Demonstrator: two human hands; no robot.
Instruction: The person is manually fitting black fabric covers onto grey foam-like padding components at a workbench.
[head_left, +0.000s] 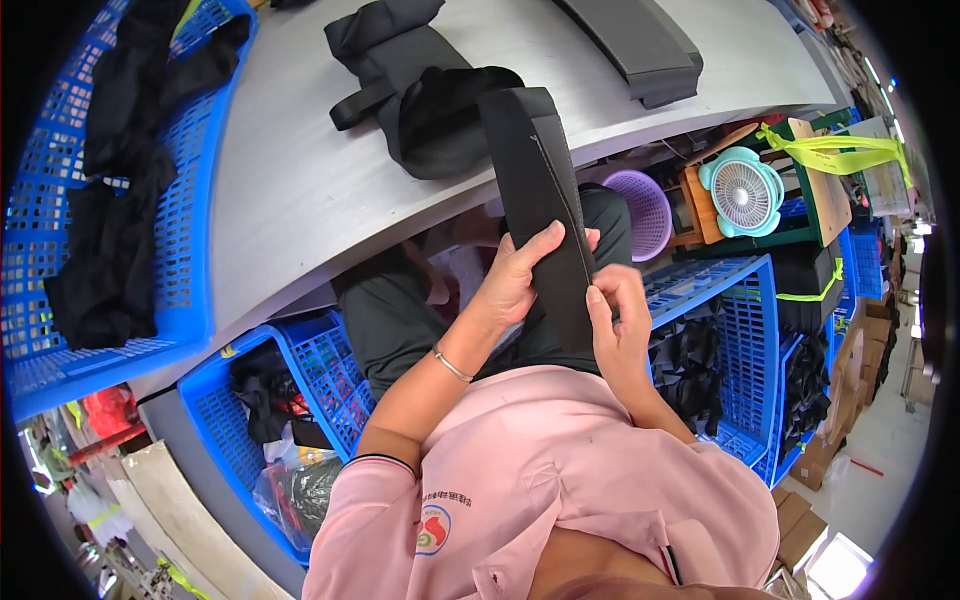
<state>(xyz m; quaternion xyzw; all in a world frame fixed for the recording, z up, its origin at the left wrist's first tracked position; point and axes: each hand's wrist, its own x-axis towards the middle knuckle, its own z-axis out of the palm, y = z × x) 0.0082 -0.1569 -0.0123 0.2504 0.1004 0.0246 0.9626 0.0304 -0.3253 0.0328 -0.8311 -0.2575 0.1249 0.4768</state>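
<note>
A long black fabric strip (537, 190) with a stitched edge hangs over my lap, its far end against the table's near edge. My left hand (517, 275) grips it around its left side, thumb lying on top and fingers underneath. At the strip's right edge my right hand (620, 310) is closed, thumb and forefinger pinching the seam. A loose thread or thin line shows on the strip's upper part. Beyond it, a bunched black fabric piece (430, 110) with straps lies on the table, touching or close to the strip's far end.
The grey table (290, 170) spans the front. A stack of dark flat strips (635, 50) lies at its far right. Blue crates (190, 250) with black fabric stand left, more crates (740, 340) at right. A purple basket (640, 212) and a small turquoise fan (741, 192) sit right.
</note>
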